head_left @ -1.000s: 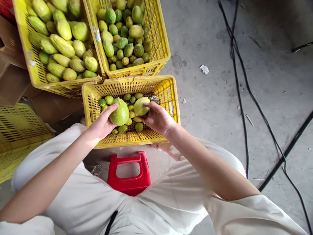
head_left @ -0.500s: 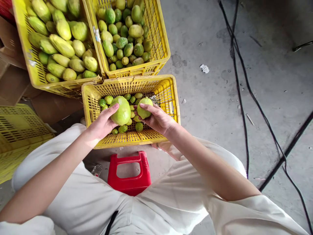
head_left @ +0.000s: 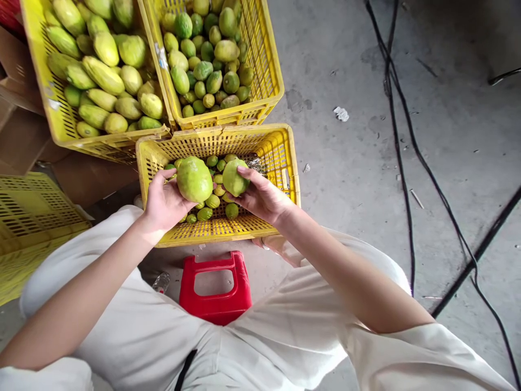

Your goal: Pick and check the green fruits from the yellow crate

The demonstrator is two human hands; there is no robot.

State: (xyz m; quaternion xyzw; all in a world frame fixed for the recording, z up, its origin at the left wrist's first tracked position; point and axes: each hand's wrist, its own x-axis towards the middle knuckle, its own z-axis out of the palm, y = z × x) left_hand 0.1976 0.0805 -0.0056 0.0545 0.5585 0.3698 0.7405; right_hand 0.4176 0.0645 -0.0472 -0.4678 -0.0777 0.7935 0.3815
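Observation:
My left hand (head_left: 166,202) holds a large round green fruit (head_left: 194,179), with the palm and fingers under it and the thumb along its left side. A smaller green fruit (head_left: 235,178) is in my right hand (head_left: 264,196), gripped between the thumb on top and the fingers beneath. Both fruits are above a yellow plastic crate (head_left: 215,234), a short gap apart. Inside that crate lie several small green fruits (head_left: 204,214), partly hidden by my hands and what they hold.
A yellow crate of long green fruits (head_left: 103,76) stands at the upper left, beside another crate of small rounder fruits (head_left: 214,82). A red plastic stool (head_left: 215,308) is between my legs. Black cables (head_left: 419,146) cross the concrete floor at right. Another yellow crate (head_left: 32,217) stands at left.
The fruit in my left hand has shifted slightly left and turned, and that hand's grip has loosened. My right hand has turned its fruit and moved it a little left.

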